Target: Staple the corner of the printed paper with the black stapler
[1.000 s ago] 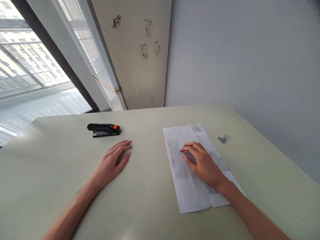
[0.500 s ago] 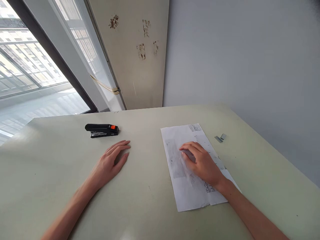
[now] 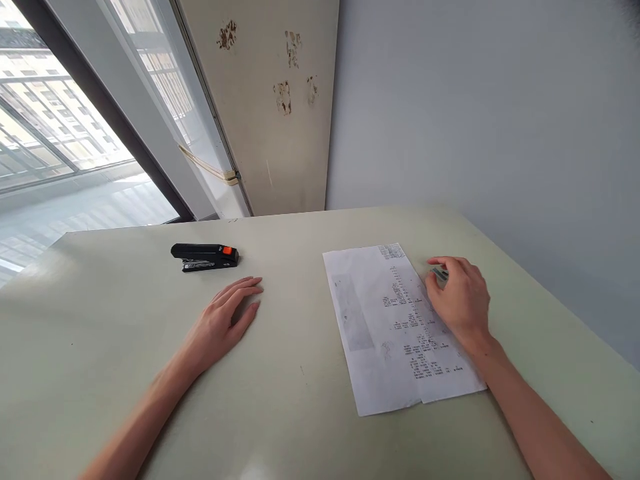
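My left hand [image 3: 221,325] rests on the table with its fingers loosely stretched and apart, holding nothing. Just beyond it lies a black stapler [image 3: 205,257] with an orange patch on its top. Over on the right, my right hand [image 3: 463,297] is at the edge of the printed paper sheets [image 3: 370,360], its thumb and fingers curved but parted. Small grey strips of staples [image 3: 440,274] show in the gap between thumb and forefinger, partly hidden by the hand. Whether the fingertips touch them I cannot tell.
The pale green table [image 3: 300,440] meets a grey wall [image 3: 475,120] along its right side. Behind its far edge stands a beige panel [image 3: 280,160] with brown stains. A glass door or window [image 3: 60,127] with railings outside is at the left.
My right hand has moved right and away from me, off the middle of the paper to the staples, uncovering the printed text. My left hand, the stapler and the paper stay in place.
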Available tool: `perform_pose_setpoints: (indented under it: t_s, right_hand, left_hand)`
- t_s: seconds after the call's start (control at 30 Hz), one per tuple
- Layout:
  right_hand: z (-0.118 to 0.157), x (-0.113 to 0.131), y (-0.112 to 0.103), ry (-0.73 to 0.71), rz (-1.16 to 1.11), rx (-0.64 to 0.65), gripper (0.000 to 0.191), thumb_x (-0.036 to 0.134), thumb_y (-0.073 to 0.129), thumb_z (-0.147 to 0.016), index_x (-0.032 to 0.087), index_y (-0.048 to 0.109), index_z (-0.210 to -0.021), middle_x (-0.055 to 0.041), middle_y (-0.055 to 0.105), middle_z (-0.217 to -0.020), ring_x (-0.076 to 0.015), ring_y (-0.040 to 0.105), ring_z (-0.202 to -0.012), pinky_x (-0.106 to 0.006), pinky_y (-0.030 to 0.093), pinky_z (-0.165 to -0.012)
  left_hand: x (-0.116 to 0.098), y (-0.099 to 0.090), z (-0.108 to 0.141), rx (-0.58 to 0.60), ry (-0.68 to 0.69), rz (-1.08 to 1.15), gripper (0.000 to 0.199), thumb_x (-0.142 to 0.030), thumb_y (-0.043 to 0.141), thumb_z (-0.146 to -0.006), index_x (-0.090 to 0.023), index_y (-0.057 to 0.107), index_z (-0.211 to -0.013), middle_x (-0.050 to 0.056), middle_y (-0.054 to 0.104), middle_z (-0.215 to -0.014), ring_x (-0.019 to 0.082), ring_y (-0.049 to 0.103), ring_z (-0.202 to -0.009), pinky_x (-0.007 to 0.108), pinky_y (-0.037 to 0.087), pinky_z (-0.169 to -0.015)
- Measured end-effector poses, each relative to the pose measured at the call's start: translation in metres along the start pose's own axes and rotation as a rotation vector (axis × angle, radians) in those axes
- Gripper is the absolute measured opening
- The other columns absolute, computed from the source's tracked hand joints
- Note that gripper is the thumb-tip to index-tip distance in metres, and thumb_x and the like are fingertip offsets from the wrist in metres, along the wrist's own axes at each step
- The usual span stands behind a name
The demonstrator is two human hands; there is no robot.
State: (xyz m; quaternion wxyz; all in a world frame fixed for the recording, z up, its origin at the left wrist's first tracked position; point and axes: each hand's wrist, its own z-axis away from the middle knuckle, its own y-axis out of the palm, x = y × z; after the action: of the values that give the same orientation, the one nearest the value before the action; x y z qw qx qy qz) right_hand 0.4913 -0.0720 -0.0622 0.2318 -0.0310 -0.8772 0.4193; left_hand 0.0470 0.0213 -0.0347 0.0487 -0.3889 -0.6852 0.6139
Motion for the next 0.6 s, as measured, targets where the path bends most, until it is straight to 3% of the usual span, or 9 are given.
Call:
perform_pose_setpoints:
  t_s: [0.13,0.27,0.47,0.6]
  right_hand:
    - [-0.001,-0.017,0.006,0.055,0.123,-0.001,0.03,0.03,0.052,-0.085,0.019,0.069,-0.107,-0.0156,0.075,-0.11,-0.0376,0.06,-0.106,-0.049,0.048,-0.086]
    - [0.0,-0.023,0.012,0.077,0.101,0.029,0.026,0.033,0.052,-0.087,0.02,0.067,-0.104,-0.0142,0.076,-0.104,-0.0364,0.059,-0.103,-0.051,0.046,-0.089]
    - [0.001,-0.013,0.01,0.056,-0.069,0.084,0.028,0.04,0.054,-0.093,0.021,0.065,-0.111,-0.0113,0.078,-0.1,-0.0369,0.059,-0.108,-0.048,0.048,-0.086]
    - [0.002,0.001,0.005,0.044,-0.211,0.16,0.031,0.045,0.058,-0.096,0.023,0.064,-0.117,-0.0089,0.077,-0.108,-0.0308,0.064,-0.103,-0.045,0.051,-0.087]
  left_hand:
    - [0.0,0.0,0.0,-0.004,-0.003,-0.007,0.034,-0.049,0.047,-0.107,-0.028,0.065,-0.129,0.003,0.061,-0.152,0.027,0.054,-0.143,0.045,0.046,-0.12]
    - [0.001,-0.001,-0.001,-0.009,0.005,-0.013,0.034,-0.048,0.047,-0.107,-0.028,0.065,-0.128,0.004,0.061,-0.151,0.027,0.055,-0.143,0.046,0.046,-0.12]
    - [0.0,0.0,-0.001,-0.001,-0.009,-0.013,0.036,-0.049,0.046,-0.107,-0.028,0.065,-0.129,0.005,0.061,-0.152,0.027,0.054,-0.144,0.046,0.047,-0.119]
    - [-0.002,0.0,0.0,0.001,-0.004,-0.009,0.036,-0.049,0.046,-0.107,-0.028,0.065,-0.128,0.004,0.062,-0.151,0.027,0.054,-0.144,0.045,0.047,-0.119]
